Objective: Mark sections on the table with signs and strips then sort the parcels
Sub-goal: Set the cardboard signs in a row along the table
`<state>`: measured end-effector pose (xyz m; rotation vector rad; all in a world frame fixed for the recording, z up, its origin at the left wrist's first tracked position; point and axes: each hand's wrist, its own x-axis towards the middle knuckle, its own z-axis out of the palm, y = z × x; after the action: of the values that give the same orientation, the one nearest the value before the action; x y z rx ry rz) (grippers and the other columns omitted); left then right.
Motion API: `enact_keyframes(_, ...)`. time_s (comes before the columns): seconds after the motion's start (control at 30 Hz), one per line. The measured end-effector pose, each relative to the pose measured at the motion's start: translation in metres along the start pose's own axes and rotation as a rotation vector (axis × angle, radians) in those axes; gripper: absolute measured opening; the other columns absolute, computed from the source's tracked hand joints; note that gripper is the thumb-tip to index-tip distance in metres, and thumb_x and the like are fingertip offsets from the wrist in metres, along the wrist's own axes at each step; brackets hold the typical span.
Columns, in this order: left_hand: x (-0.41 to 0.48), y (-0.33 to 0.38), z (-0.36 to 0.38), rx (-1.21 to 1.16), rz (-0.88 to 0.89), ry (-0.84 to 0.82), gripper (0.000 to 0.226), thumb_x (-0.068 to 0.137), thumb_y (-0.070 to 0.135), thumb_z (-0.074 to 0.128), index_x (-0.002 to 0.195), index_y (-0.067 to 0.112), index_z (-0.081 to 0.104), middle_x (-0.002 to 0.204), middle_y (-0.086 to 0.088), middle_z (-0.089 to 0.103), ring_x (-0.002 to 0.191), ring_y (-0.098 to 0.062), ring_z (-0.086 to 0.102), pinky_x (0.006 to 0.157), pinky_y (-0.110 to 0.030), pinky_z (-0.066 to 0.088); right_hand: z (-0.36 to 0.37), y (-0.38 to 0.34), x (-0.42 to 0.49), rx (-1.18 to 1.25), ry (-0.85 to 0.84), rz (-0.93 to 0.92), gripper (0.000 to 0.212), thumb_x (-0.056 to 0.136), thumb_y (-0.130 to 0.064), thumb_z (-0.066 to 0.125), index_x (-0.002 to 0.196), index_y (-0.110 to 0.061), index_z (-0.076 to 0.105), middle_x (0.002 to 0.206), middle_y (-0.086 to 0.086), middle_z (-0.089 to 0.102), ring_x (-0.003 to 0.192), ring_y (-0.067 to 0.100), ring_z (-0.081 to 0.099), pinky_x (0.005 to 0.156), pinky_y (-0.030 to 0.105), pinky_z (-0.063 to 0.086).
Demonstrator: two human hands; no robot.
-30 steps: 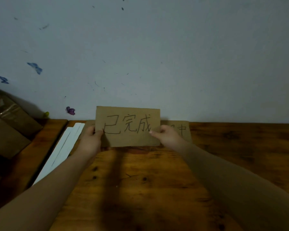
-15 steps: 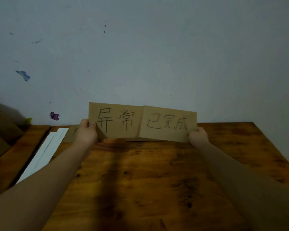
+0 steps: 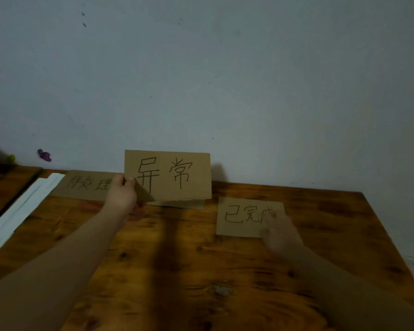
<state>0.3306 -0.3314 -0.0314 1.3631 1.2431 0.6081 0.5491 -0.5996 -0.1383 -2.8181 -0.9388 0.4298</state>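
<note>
Along the left edge of the wooden table (image 3: 177, 271) lies a bundle of white strips (image 3: 22, 211), running from the near side toward the pale wall (image 3: 225, 80), where a small purple sticker (image 3: 44, 155) sits just above the tabletop. Just right of the strips' far end, a cardboard 待处理 sign (image 3: 86, 185) lies flat at the back of the table. The left hand (image 3: 121, 194) overlaps that sign's right end and pinches the lower left corner of the 异常 sign (image 3: 172, 175), holding it upright and clear of the wood, its face toward the camera. Under its bottom edge another cardboard piece (image 3: 184, 204) shows as a thin band; its writing is hidden. Further right the 已完成 sign (image 3: 242, 216) lies flat on the table, apart from the others. The right hand (image 3: 280, 232) covers its lower right corner, too blurred to tell whether it grips or merely touches.
</note>
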Motion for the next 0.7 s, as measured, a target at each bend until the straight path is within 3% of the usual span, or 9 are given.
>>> enact_keyframes(0.07, -0.002, -0.002, 0.010, -0.013, -0.016, 0.016, 0.015, 0.103, 0.026, 0.033, 0.112, 0.018, 0.042, 0.090, -0.014, 0.049, 0.061, -0.031, 0.055, 0.071, -0.053, 0.050, 0.014, 0.002, -0.002, -0.184, -0.231, -0.196, 0.056, 0.098, -0.048, 0.037, 0.148, -0.024, 0.029, 0.149, 0.010, 0.030, 0.137, 0.028, 0.029, 0.113, 0.046, 0.028)
enact_keyframes(0.17, -0.003, -0.005, 0.021, -0.005, -0.024, 0.037, 0.013, 0.103, 0.025, 0.033, 0.110, 0.018, 0.041, 0.088, -0.015, 0.049, 0.062, -0.031, 0.055, 0.072, -0.049, 0.045, 0.024, 0.009, 0.008, -0.227, -0.377, -0.142, 0.065, 0.100, -0.053, 0.025, 0.154, -0.020, 0.009, 0.161, 0.011, 0.001, 0.147, 0.031, 0.001, 0.120, 0.045, 0.007)
enact_keyframes(0.3, 0.000, -0.009, 0.030, -0.009, -0.035, 0.062, 0.013, 0.103, 0.025, 0.033, 0.110, 0.017, 0.042, 0.089, -0.012, 0.046, 0.066, -0.031, 0.055, 0.073, -0.049, 0.045, 0.024, 0.015, 0.026, -0.239, -0.391, -0.096, 0.067, 0.100, -0.054, 0.018, 0.154, -0.020, -0.002, 0.160, 0.009, -0.013, 0.147, 0.027, -0.011, 0.119, 0.045, 0.003)
enact_keyframes(0.5, 0.002, -0.017, 0.039, -0.019, -0.064, 0.055, 0.013, 0.103, 0.024, 0.035, 0.112, 0.017, 0.043, 0.095, -0.010, 0.045, 0.077, -0.030, 0.051, 0.072, -0.045, 0.048, 0.017, 0.018, 0.059, -0.226, -0.374, -0.067, 0.073, 0.097, -0.059, 0.019, 0.153, -0.020, -0.007, 0.160, 0.009, -0.015, 0.147, 0.028, -0.011, 0.118, 0.049, 0.002)
enact_keyframes(0.6, -0.002, -0.015, 0.046, -0.034, -0.057, 0.058, 0.015, 0.103, 0.022, 0.036, 0.113, 0.015, 0.044, 0.093, -0.009, 0.046, 0.077, -0.029, 0.052, 0.070, -0.045, 0.051, 0.012, 0.014, 0.070, -0.217, -0.367, -0.033, 0.077, 0.095, -0.062, 0.019, 0.153, -0.016, -0.004, 0.160, 0.011, -0.012, 0.147, 0.030, -0.011, 0.118, 0.052, 0.002)
enact_keyframes(0.7, -0.007, -0.012, 0.052, -0.050, -0.060, 0.047, 0.014, 0.103, 0.022, 0.036, 0.113, 0.015, 0.043, 0.091, -0.009, 0.047, 0.071, -0.030, 0.053, 0.082, -0.053, 0.050, 0.001, -0.002, 0.066, -0.068, -0.264, -0.050, 0.079, 0.094, -0.066, 0.018, 0.154, -0.015, 0.009, 0.161, 0.011, 0.002, 0.148, 0.031, -0.001, 0.118, 0.051, 0.005)
